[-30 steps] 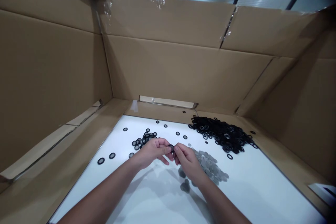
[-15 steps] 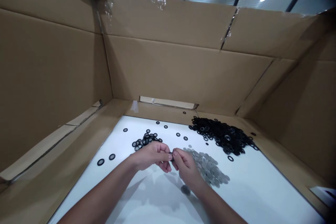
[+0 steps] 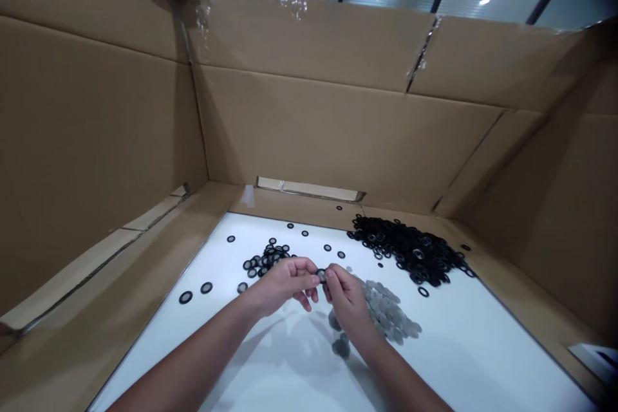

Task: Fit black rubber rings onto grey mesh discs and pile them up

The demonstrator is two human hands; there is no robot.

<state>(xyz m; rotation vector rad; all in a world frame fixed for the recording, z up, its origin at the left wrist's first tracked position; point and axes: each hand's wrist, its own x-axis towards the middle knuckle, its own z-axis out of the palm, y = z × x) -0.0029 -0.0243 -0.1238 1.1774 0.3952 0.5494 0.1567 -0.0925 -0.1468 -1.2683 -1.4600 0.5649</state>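
Observation:
Between the fingertips of both hands is a small black ring with a grey mesh disc in it [image 3: 322, 275], its face turned toward me. My left hand [image 3: 293, 280] pinches its left edge, and my right hand [image 3: 344, 290] grips the right edge. Just behind my left hand lies a pile of black-rimmed discs [image 3: 264, 262]. Loose grey discs [image 3: 389, 312] form a heap beside and partly behind my right hand. A few more grey discs [image 3: 341, 346] lie close to my right wrist.
A large heap of black rings [image 3: 415, 248] sits at the back right of the white board [image 3: 270, 367]. Several single rimmed discs [image 3: 206, 288] are scattered at the left and back. Tall cardboard walls [image 3: 309, 122] enclose the board.
The ringed disc has tipped so its face now shows between my fingertips. Both hands have shifted slightly, my right hand up and to the right.

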